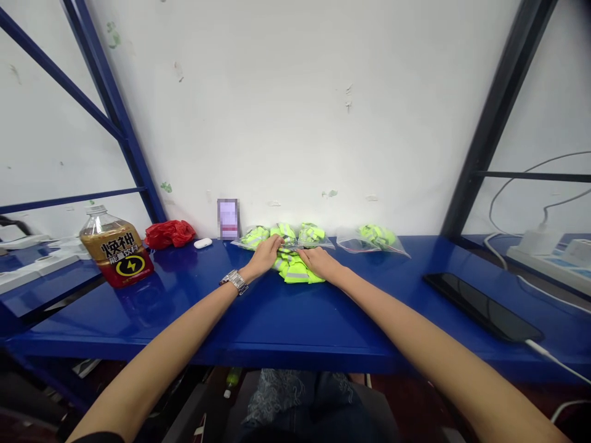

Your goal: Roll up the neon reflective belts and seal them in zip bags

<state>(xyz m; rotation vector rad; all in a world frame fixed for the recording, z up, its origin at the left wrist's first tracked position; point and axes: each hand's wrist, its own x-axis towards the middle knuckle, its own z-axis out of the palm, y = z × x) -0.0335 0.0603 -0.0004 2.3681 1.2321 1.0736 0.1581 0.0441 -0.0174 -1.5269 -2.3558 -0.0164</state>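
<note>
A fluorescent yellow hi-vis garment (300, 274) with grey reflective strips lies bunched on the blue table in front of me. My left hand (265, 256) is at its upper left edge, fingers bent and pinched together on the fabric. From the other side, my right hand (322, 263) grips the garment's upper right part with curled fingers. Both fingertips are small and partly hidden. Just behind, clear plastic bags hold similar yellow bundles: one bundle (255, 236) at left, another bundle (312, 232) at right. A watch (236, 282) is on my left wrist.
Farther right lies another bagged yellow bundle (377, 235). A large drink bottle (116, 247), a red plastic bag (170, 234), a white case (202, 243) and an upright phone (228, 219) stand at left. A black phone (482, 306) with a cable lies right. Blue frame posts flank the table.
</note>
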